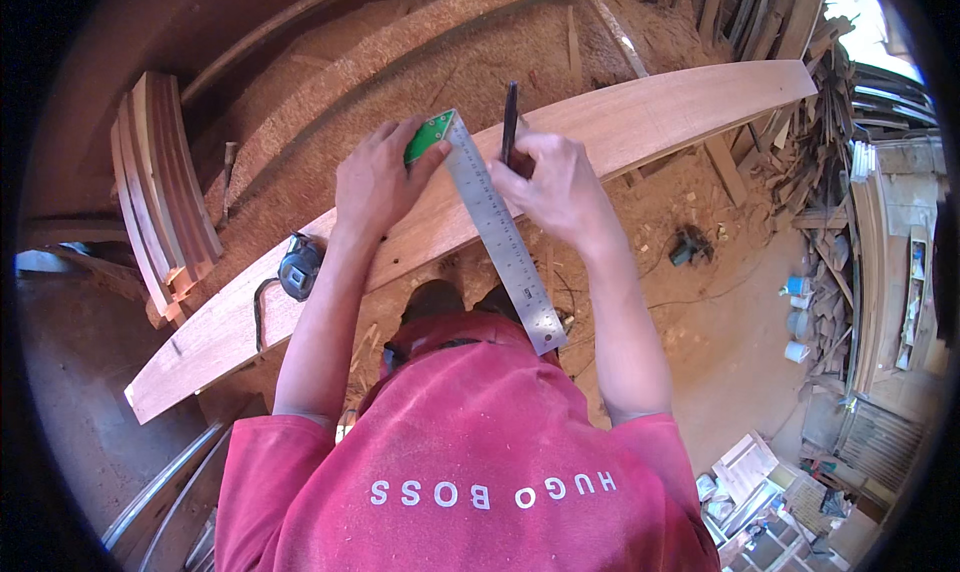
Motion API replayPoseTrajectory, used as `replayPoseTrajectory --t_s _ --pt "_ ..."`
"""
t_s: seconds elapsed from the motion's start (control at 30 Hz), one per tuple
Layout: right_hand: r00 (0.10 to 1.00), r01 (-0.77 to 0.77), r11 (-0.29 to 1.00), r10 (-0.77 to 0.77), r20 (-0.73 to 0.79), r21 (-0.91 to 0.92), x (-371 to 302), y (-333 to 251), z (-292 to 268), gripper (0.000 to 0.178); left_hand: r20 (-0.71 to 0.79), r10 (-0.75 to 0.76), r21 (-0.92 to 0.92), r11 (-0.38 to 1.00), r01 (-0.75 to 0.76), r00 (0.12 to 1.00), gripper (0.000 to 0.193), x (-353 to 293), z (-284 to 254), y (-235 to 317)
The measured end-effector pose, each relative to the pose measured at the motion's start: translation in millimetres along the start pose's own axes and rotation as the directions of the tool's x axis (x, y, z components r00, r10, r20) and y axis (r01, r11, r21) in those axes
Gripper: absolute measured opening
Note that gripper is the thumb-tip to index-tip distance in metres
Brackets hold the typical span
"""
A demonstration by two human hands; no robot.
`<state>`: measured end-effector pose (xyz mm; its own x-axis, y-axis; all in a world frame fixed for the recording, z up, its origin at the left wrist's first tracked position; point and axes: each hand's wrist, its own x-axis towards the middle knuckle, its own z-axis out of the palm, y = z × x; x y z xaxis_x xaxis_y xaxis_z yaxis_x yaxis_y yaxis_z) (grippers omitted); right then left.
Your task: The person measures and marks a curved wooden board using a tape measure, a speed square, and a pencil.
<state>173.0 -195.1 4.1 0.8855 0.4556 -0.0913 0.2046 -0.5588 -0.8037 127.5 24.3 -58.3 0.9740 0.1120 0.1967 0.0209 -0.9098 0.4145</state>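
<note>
A long, pale reddish wooden board [700, 98] lies across in front of me. Over its middle rests a try square with a green stock [432, 135] and a steel ruler blade [500, 237], the blade reaching back past the near edge toward my body. My left hand [380, 177] grips the green stock at the board's far edge. A dark, slim pencil or marker [510, 122], its exact kind unclear, stands nearly upright in my right hand [555, 182], just right of the blade. Left of my left forearm, a black tape measure [300, 267] sits on the board.
Stacked curved wooden pieces [165, 187] stand at the left. Sawdust covers the floor, with a dark power tool [690, 244] and its cord to the right. Scrap wood [800, 142] is heaped at the far right, near white buckets [797, 317]. A long curved beam [400, 47] lies beyond the board.
</note>
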Motion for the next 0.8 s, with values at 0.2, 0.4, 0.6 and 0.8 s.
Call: replayPoseTrajectory --t_s 0.2,0.4,0.6,0.8 --pt "0.968 0.220 0.975 -0.221 -0.118 -0.024 -41 9 3 0.014 -0.016 -0.009 -0.024 1.000 0.009 1.000 0.052 -2 -2 0" --pt "0.963 -0.147 0.975 0.180 -0.203 0.168 -114 15 -14 0.008 0.031 -0.030 -0.029 0.999 0.031 0.999 0.057 -8 -5 -5" --pt "0.932 -0.054 0.950 0.159 -0.327 0.309 -103 18 6 0.014 -0.014 -0.050 0.042 0.998 0.050 0.999 0.049 -28 -19 -25" --pt "0.942 0.117 0.925 0.011 -0.334 0.361 -82 23 33 0.017 0.040 -0.084 0.027 0.996 0.083 0.996 0.054 -32 -29 -33"
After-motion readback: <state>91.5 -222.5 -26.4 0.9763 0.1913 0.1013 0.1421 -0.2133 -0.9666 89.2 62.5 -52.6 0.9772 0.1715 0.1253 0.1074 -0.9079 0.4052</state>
